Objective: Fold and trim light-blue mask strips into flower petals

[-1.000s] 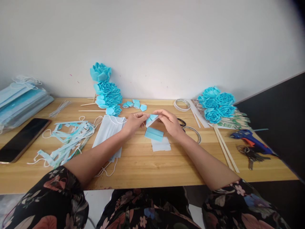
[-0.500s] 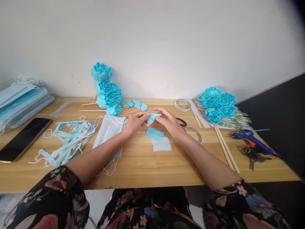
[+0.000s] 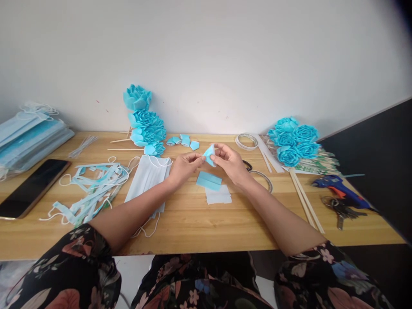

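Observation:
Above the middle of the table, a folded piece of light blue face mask fabric point(image 3: 209, 155) is pinched between both hands. My left hand point(image 3: 186, 168) grips its left corner with thumb and forefinger. On its right side, the thumb and fingers of my right hand point(image 3: 229, 163) close on the wider end. Just below lie a flat blue fabric piece point(image 3: 208, 180) and, partly under it, a white fabric piece point(image 3: 219, 195). Several small folded blue petals point(image 3: 185, 139) rest behind my left hand. A whole face mask point(image 3: 146, 178) lies partly beneath my left forearm.
Blue fabric flowers on sticks stand at the back left point(image 3: 148, 126) and right point(image 3: 294, 139). Tape rolls point(image 3: 247, 140), wooden sticks point(image 3: 305, 199), a glue gun point(image 3: 343, 191) and keys point(image 3: 343, 210) lie rightward. Leftward are mask scraps point(image 3: 96, 184), a phone point(image 3: 34, 186) and stacked masks point(image 3: 32, 133).
The folded fabric piece has been turned more upright, and its wide end now faces right. Both hands have shifted slightly; the other things stay in place.

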Demonstrator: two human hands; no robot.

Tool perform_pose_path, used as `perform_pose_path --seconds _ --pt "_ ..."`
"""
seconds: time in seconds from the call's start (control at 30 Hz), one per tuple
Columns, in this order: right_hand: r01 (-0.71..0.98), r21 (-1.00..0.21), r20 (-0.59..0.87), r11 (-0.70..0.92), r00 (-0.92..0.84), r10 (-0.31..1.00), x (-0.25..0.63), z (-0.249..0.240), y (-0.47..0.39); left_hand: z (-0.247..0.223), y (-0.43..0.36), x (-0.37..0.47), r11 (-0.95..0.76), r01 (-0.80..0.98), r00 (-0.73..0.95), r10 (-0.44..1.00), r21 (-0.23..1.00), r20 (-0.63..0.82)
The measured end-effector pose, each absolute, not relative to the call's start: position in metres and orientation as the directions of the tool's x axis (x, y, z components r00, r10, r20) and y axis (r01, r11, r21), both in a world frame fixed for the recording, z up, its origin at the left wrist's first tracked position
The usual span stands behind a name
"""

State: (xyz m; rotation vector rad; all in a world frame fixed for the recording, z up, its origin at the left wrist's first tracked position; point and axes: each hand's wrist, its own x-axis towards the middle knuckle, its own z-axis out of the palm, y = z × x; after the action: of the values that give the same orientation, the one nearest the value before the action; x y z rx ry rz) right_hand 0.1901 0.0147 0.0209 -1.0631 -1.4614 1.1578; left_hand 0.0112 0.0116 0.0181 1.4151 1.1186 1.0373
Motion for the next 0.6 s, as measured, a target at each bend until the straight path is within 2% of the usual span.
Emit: perform_pose_path --seconds 0.33,0.6 --pt "0.154 -0.96 0.207 0.234 -0.175 0.963 0.1944 0.0194 0.0171 0.0158 0.0104 0.0103 -0.045 0.205 0.265 0.964 0.978 -0.011" --pt "0.184 -0.951 0.226 0.249 -0.137 0.964 0.1965 0.0158 0.0181 0.0106 0.014 0.0092 -0.051 0.188 0.251 0.968 0.981 0.002"
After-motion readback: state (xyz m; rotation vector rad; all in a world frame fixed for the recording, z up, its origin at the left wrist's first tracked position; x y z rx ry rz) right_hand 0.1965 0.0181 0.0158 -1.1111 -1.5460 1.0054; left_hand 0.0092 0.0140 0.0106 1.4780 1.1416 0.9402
